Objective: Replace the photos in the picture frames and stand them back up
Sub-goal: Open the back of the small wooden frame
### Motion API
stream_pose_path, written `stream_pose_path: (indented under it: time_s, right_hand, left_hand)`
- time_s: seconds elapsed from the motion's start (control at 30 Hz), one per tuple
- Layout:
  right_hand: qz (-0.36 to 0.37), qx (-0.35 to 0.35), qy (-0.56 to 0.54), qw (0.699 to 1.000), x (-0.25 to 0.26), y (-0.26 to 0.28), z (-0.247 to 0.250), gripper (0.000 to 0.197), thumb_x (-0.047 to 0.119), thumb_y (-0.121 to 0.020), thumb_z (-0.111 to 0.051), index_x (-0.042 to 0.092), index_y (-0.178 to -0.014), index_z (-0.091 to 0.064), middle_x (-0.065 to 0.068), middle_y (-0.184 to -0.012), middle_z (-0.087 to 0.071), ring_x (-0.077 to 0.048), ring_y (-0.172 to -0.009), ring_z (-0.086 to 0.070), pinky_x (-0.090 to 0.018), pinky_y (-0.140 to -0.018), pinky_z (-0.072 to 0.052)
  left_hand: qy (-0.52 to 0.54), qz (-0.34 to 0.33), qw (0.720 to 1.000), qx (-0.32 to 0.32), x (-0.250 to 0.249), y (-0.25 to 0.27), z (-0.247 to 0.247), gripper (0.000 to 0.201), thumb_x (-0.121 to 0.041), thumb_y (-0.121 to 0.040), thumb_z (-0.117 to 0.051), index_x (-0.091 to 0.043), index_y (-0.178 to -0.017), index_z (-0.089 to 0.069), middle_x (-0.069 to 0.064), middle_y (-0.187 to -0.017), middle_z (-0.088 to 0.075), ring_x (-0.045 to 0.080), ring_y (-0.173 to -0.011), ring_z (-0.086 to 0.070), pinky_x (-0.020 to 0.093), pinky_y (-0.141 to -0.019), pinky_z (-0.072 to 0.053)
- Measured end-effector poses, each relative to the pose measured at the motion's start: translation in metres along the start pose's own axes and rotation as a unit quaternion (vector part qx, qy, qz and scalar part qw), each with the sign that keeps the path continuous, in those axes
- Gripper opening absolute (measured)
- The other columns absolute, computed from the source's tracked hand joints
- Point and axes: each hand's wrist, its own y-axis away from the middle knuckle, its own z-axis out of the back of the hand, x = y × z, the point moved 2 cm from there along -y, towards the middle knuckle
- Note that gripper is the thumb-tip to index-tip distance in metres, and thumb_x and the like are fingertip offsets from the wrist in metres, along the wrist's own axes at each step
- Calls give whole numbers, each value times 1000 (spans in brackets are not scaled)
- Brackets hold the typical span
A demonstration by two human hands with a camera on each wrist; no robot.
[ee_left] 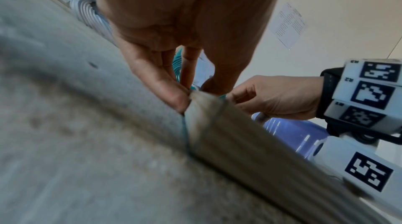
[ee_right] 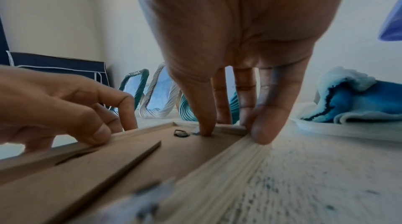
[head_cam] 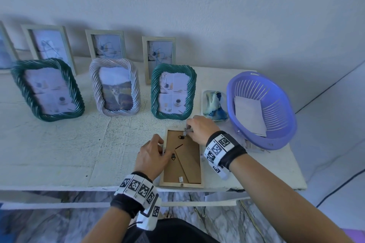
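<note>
leftmost frame (head_cam: 5,49) cropped by edge, basket's paper (head_cam: 249,117) unreadable

Only "R2" on the right wristband (ee_left: 367,97) reads; the wall sheet (ee_left: 288,24) print is illegible.

I count three twisted-rope frames (head_cam: 47,89), five flat wooden frames (head_cam: 182,157), one purple basket (head_cam: 262,108) and one cloth (head_cam: 215,105).

1. Face-down frame (head_cam: 182,184): pale wood rim, brown backing board.
2. Twisted-rope frames: two dark green (head_cam: 47,89), one silvery grey (head_cam: 115,87).
3. Basket (head_cam: 262,108) at three o'clock: lilac, slatted.
4. Cloth (head_cam: 215,106): blue-and-white blotches.
5. Counter (head_cam: 59,144): chalky white, speckled.
</note>
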Motion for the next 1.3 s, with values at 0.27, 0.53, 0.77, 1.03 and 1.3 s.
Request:
stream_pose_path:
  time_s: [0.27, 0.53, 0.77, 1.03, 1.3]
  right_hand:
    - [7, 9, 7, 1000, 1, -10, 1, 32, 40, -92, -56, 16, -73, -49, -3, -78, -54, -25, -73, -56, -31, -61, -39]
    - [-51, 54, -3, 997, 3, -19, 4, 29, 42, -87, -56, 20, -71, -49, 1, -76, -58, -21, -75, -57, -28, -57, -35]
    - [-38, -41, -33, 998, 19, 35, -3, 26, 36, -94, -50, 17, -109, -55, -5, -102, -49, -21, -89, -52, -36, -72, -52]
    - [75, -29, -41, 996, 47, 115, -39, 33, 45, -90, -49, 15, -79, -60, 2, -81, -50, -16, -78, -45, -28, -62, -38]
    - [62, -61, 0, 996, 54, 121, -48, 32, 48, -74, -66, 17, -72, -61, 3, -77, -52, -19, -75, -52, -31, -59, -43]
  left_hand:
    - [-6, -18, 1000, 15, 3, 1, 2, 22, -23, -82, -66, -14, -95, -50, 2, -73, -61, 22, -69, -58, 32, -63, -49]
    - [8, -15, 999, 28, 7, 0, 4, 23, -24, -85, -66, -13, -102, -55, -2, -80, -61, 15, -73, -59, 23, -64, -45]
    - [114, -37, 991, 58, 24, 13, 10, 41, -17, -85, -72, -19, -123, -58, -7, -97, -64, -3, -87, -61, 1, -72, -41]
    - [145, -67, 986, 58, 36, 19, 9, 43, -12, -84, -73, -21, -124, -62, -5, -103, -67, -2, -96, -62, 6, -82, -45]
    - [162, -65, 983, 56, 37, 18, 6, 42, -12, -84, -73, -22, -123, -63, -5, -102, -67, -2, -95, -62, 8, -83, -47]
